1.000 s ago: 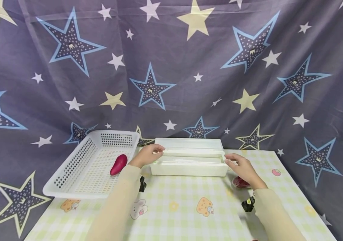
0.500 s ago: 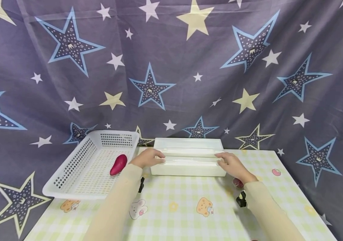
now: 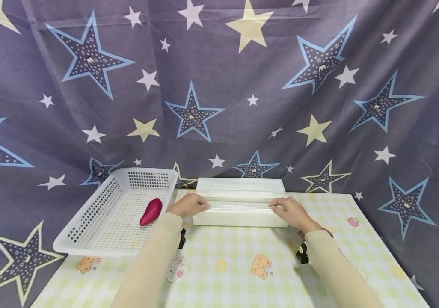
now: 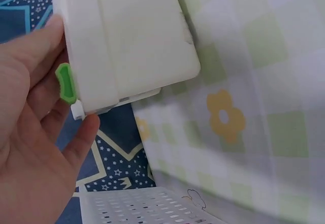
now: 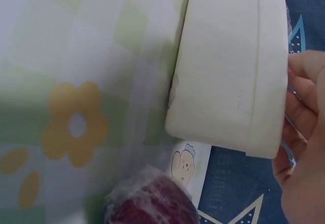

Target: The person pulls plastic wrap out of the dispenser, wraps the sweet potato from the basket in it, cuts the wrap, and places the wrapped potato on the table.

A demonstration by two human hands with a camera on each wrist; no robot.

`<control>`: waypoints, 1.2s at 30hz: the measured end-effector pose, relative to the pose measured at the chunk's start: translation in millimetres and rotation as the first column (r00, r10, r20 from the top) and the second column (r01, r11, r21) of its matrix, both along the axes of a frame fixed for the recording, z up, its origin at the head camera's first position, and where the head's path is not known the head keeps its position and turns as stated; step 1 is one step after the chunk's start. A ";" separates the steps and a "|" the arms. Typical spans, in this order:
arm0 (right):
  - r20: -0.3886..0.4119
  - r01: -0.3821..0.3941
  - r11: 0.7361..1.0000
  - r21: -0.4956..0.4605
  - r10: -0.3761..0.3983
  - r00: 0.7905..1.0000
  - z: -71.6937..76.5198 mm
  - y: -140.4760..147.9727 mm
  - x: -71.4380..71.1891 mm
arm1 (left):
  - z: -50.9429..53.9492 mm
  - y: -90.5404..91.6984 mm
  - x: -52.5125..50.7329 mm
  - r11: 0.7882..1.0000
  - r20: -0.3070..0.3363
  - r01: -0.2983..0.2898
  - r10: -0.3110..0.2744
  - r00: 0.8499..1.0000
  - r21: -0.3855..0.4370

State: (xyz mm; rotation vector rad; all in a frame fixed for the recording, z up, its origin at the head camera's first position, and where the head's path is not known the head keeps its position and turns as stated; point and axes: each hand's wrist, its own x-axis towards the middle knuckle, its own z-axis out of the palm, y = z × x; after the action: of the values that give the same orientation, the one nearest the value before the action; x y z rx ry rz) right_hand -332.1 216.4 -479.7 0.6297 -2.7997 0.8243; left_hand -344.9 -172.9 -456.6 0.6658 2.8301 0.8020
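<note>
The box [image 3: 240, 219] lies straight in front of the person, between the left hand [image 3: 189, 205] and the right hand [image 3: 293, 211]. Its long axis goes from left to right, across the two forearms, so the hands come to it near its opposite ends. I find neither hand clearly nearer: both are at the front upper edge, the left one close to the left end, the right one a little inside the right end. The fingers of both hands bend at this edge, but the tips are partly hidden, and I cannot tell whether they pinch the edge or something thin over it. A green clip [image 4: 65, 83] sits at the edge beside the left fingers. The lid [image 3: 240, 185] is raised at the far side.

The box rests on the table [image 3: 235, 291], which has a checked cover, close to the star curtain [image 3: 227, 145] behind. In front of the box there is bare room. At the left stands the white basket [image 3: 96, 252], with a red vegetable [image 3: 151, 212] inside. Near the right end of the box lies a wrapped red item [image 5: 152, 201], mostly hidden by the right wrist in the head view.
</note>
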 end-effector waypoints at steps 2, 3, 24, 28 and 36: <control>-0.005 0.008 1.000 -0.004 -0.008 1.000 0.0 -1.6 -0.4 | 1.1 0.2 1.0 1.000 -0.013 -0.010 0.010 1.000 -0.003; -0.006 0.016 1.000 -0.009 -0.016 1.000 -0.1 -2.2 -0.5 | 1.6 0.6 1.3 1.000 -0.023 -0.014 0.014 1.000 -0.002; 0.004 0.043 0.984 -0.173 -0.043 0.999 -6.3 7.3 4.8 | -4.5 8.4 6.9 0.994 -0.175 -0.066 0.081 0.981 0.092; -0.003 0.087 0.968 -0.237 -0.090 0.996 -8.9 11.8 7.6 | -2.2 7.8 7.1 0.991 -0.206 -0.053 0.077 0.976 0.119; -0.020 0.094 0.957 -0.274 -0.103 0.994 -6.9 12.7 11.1 | -2.4 5.1 4.2 0.990 -0.243 -0.014 0.048 0.969 0.140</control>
State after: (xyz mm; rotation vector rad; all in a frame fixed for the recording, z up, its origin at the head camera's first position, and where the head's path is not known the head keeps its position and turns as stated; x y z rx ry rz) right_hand -320.9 229.1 -486.6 0.4500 -2.5954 1.1393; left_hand -340.7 -167.8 -459.0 0.7924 3.0331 0.9913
